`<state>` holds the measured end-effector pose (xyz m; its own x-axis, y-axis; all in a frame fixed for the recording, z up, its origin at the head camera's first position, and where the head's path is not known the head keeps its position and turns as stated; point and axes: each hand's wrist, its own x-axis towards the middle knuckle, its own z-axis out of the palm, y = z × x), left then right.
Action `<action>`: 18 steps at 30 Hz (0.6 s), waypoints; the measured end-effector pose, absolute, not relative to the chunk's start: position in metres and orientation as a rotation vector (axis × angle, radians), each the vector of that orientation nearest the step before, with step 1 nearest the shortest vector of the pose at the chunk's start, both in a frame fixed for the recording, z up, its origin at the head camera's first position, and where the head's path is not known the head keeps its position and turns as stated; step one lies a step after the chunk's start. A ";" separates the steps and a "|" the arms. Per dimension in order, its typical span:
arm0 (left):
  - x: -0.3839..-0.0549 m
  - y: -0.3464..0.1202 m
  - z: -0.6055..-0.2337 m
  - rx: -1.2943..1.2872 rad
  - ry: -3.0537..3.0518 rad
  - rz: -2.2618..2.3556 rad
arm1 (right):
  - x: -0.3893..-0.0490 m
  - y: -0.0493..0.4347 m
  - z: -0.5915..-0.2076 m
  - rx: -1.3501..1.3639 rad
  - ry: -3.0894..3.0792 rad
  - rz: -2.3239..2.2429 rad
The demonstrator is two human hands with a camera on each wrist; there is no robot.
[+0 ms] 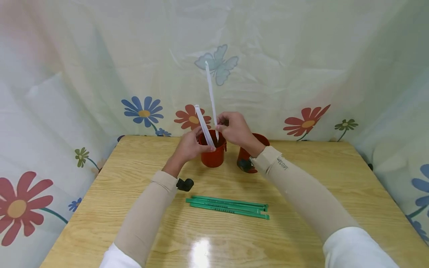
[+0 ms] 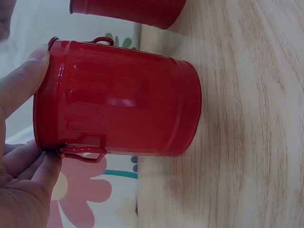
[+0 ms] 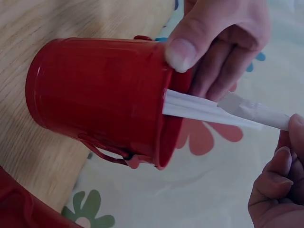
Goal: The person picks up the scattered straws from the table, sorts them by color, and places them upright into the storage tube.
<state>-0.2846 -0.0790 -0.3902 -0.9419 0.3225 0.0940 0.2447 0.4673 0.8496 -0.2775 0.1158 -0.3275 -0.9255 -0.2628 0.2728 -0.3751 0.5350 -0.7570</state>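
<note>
A red metal bucket (image 1: 212,159) stands upright at the back of the table. My left hand (image 1: 191,146) grips its rim, thumb on the near side and fingers by a side handle (image 2: 85,153). Several white wrapped straws (image 1: 204,128) lean inside it, their tops sticking out. Above the opening, my right hand (image 1: 236,128) pinches another long white wrapped straw (image 1: 210,87) near its lower end. In the right wrist view, the tip of this held straw (image 3: 256,112) is just outside the mouth, beside the other straws. The inside of the bucket is mostly hidden.
A second red bucket (image 1: 242,155) stands to the right, partly behind my right wrist. Several green wrapped straws (image 1: 228,207) lie side by side on the wooden table (image 1: 140,238) in front. A flowered curtain (image 1: 268,85) hangs behind the table.
</note>
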 end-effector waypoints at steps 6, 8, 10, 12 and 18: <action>-0.283 -0.078 -0.391 0.513 2.611 1.522 | -0.286 0.115 -0.334 0.525 -2.833 1.145; -0.284 -0.078 -0.391 0.510 2.602 1.531 | -0.283 0.117 -0.335 0.522 -2.877 1.095; -0.284 -0.078 -0.392 0.511 2.599 1.537 | -0.276 0.121 -0.335 0.526 -2.893 1.090; -0.284 -0.078 -0.393 0.502 2.603 1.535 | -0.266 0.126 -0.336 0.550 -2.895 1.095; -0.283 -0.078 -0.394 0.441 2.630 1.497 | -0.232 0.146 -0.349 0.633 -2.880 1.086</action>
<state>-0.2829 -0.0783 -0.3936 -0.9549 0.2886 0.0694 0.2070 0.4799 0.8526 -0.2323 0.1456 -0.3493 -0.9187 -0.3697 0.1390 -0.3694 0.6797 -0.6337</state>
